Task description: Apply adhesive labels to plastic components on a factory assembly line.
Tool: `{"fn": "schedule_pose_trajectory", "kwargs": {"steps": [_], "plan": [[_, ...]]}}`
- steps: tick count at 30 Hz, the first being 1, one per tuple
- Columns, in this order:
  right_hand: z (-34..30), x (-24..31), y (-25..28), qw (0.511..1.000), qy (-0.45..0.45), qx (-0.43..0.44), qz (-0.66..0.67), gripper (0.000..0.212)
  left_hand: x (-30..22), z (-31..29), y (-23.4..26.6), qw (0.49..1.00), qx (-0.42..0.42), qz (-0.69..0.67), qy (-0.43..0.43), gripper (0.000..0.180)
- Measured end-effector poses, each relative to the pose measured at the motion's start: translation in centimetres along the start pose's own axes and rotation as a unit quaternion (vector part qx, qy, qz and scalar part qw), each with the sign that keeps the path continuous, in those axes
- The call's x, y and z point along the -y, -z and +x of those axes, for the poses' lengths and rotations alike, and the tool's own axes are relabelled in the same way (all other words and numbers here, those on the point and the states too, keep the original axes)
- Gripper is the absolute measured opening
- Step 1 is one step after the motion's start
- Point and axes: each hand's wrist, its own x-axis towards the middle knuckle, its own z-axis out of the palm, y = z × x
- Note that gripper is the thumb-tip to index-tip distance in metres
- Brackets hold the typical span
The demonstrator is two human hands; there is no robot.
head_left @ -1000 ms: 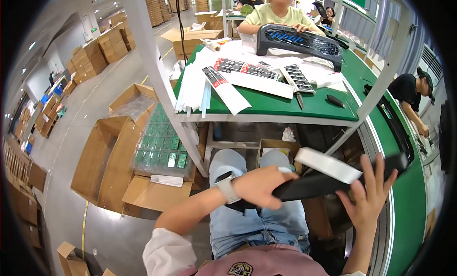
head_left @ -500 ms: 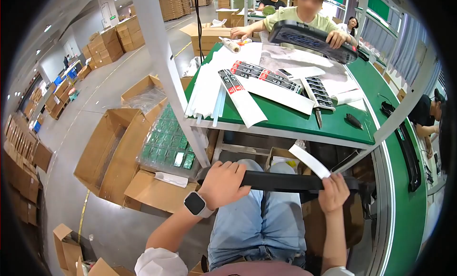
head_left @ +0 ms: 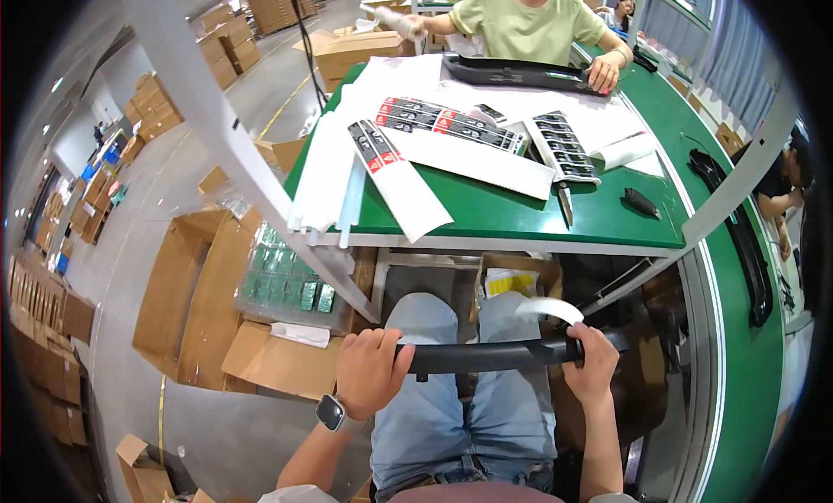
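Note:
A long black plastic bar (head_left: 486,357) lies level across my knees, its smooth face turned up. My left hand (head_left: 369,373) is closed round its left end, thumb on top, with a watch on that wrist. At the bar's right end my right hand (head_left: 592,364) is closed, pinching a narrow white strip (head_left: 551,308) that curls up and leftward from the fingertips. Those fingers also touch the bar, though how firmly they grip it cannot be seen.
Ahead stands a green-topped table (head_left: 512,216) with label sheets (head_left: 451,125), a knife (head_left: 566,205) and a small black part (head_left: 640,202). Across it, a co-worker's hand (head_left: 607,72) rests on another black housing (head_left: 521,72). Open cartons (head_left: 178,295) stand at left; a metal post (head_left: 208,104) rises nearby.
My view has shifted. The bar sits a little lower, and the white strip has bent into a tighter curl. The co-worker's housing has come down onto the table; their other hand has lifted a roll.

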Motion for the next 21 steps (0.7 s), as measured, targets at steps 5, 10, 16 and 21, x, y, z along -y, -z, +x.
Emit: {"fn": "schedule_pose_trajectory", "kwargs": {"steps": [5,10,16,21], "plan": [[5.3,4.9,3.0,0.969,-0.085,0.114,0.201,0.054,1.0,-0.1,-0.2,0.993,0.024,-0.086,0.084,0.026],[6.9,6.8,2.7,0.950,-0.087,-0.008,0.300,0.029,4.7,1.6,0.4,0.913,0.037,-0.389,0.116,0.019],[8.6,9.4,0.0,0.898,-0.177,0.027,0.403,0.014,4.7,0.4,0.6,0.850,0.009,-0.505,0.151,0.021],[9.0,11.5,-1.8,0.817,-0.258,0.071,0.511,0.009,4.5,-0.9,0.7,0.812,-0.076,-0.563,0.134,0.039]]}}
